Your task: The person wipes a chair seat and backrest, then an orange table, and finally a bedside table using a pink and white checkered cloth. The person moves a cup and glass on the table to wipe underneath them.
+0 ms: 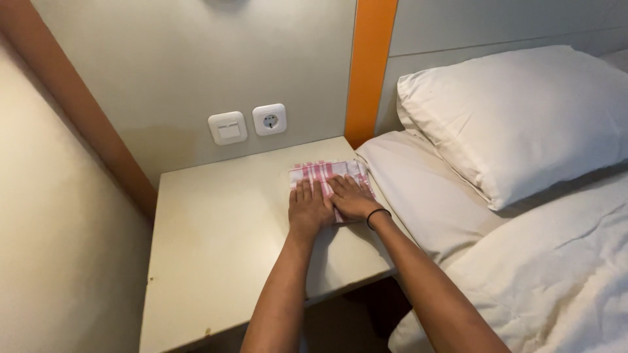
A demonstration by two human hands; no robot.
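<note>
A folded pink-and-white checked cloth (322,171) lies on the cream bedside table (222,242), near its back right corner. My left hand (309,209) lies flat with its fingers spread, fingertips on the cloth's near left edge. Beside it, my right hand (350,196) presses flat on top of the cloth, palm down, and covers its near right part. A black band circles my right wrist (377,216). Neither hand grips anything.
A bed with white sheets (562,274) and a white pillow (523,117) adjoins the table's right side. On the wall behind are a light switch (227,127) and a socket (269,119). An orange strip (369,65) runs up the wall.
</note>
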